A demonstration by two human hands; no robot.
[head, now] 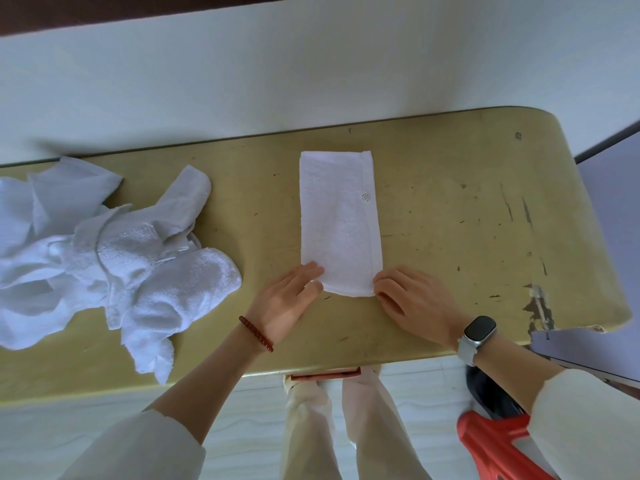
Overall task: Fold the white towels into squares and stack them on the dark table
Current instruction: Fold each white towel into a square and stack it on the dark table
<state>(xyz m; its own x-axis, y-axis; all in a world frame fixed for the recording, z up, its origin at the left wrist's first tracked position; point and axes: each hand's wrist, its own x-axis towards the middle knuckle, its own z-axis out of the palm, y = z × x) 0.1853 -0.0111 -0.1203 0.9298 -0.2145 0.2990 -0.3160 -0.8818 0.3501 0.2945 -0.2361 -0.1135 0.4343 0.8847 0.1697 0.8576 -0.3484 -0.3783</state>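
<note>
We have one towel folded to a long rectangle, lying flat at the table's centre; it is not yet a square. Our left hand rests open, fingers on the towel's 7 o'clock corner. Our right hand, loosely curled, touches the 5 o'clock corner; we cannot tell whether it pinches the cloth. At 9 o'clock an unfolded pile awaits. No stack is visible, so we judge most of the work remains.
</note>
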